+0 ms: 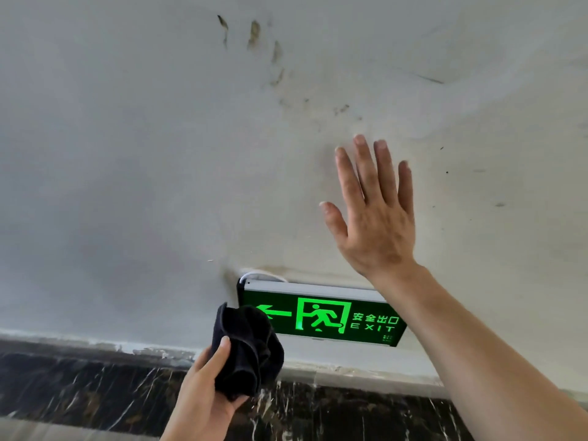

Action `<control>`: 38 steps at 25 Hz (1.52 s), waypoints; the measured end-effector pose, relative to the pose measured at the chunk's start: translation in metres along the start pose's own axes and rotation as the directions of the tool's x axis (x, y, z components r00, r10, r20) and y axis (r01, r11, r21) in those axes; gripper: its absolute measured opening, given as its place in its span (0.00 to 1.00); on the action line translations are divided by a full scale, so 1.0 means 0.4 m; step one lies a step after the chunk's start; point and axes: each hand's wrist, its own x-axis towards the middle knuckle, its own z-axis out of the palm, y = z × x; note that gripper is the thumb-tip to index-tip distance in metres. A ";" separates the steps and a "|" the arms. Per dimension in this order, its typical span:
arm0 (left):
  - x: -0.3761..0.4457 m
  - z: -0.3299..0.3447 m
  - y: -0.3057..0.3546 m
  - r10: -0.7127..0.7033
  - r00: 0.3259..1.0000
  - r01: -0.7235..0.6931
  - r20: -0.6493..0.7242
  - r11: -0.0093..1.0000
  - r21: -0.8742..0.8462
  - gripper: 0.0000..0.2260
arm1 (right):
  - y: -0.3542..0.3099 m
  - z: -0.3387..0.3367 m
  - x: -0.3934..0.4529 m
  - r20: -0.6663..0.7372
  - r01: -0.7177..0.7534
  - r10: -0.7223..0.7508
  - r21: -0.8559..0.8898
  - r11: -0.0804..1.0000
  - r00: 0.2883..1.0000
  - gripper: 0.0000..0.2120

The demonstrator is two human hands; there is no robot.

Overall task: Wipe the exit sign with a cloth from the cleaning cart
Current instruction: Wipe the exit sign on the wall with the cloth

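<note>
A lit green exit sign with an arrow, a running figure and the word EXIT is fixed low on a pale wall. My left hand grips a bunched black cloth, which overlaps the sign's left end and covers part of the arrow. My right hand is flat against the wall above the sign's right end, fingers spread, holding nothing. My right forearm crosses in front of the sign's right edge.
The pale wall has brownish smears high up near the middle. A dark marble skirting band runs along the base of the wall under the sign. A white cable loops out above the sign's top left corner.
</note>
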 end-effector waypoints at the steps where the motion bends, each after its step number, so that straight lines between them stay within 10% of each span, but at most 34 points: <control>1: 0.005 -0.013 0.011 0.021 1.000 -0.022 -0.016 1.000 -0.020 0.15 | 0.006 0.019 0.007 -0.005 0.020 -0.020 -0.030 0.999 1.000 0.32; 10: 0.079 -0.062 0.083 0.285 0.935 -0.270 -0.212 0.958 0.096 0.17 | 0.025 0.143 0.025 -0.183 0.035 -0.058 -0.129 0.991 0.981 0.31; 16: 0.120 0.072 0.113 0.791 0.606 -0.529 -0.087 0.481 0.699 0.23 | 0.026 0.165 0.025 -0.266 0.048 -0.088 -0.155 0.987 0.960 0.31; 23: 0.189 0.120 0.040 0.755 0.645 -0.500 0.123 0.294 0.815 0.25 | 0.024 0.177 0.029 -0.336 0.041 -0.091 -0.153 0.987 0.938 0.30; 33: 0.226 0.035 0.011 0.590 0.807 -0.428 -0.030 0.619 0.659 0.17 | 0.024 0.189 0.033 -0.390 0.026 -0.094 -0.176 0.984 0.916 0.30; 38: 0.287 -0.043 -0.047 0.452 0.889 -0.244 -0.078 0.612 0.752 0.19 | 0.023 0.187 0.034 -0.391 0.025 -0.096 -0.184 0.983 0.915 0.30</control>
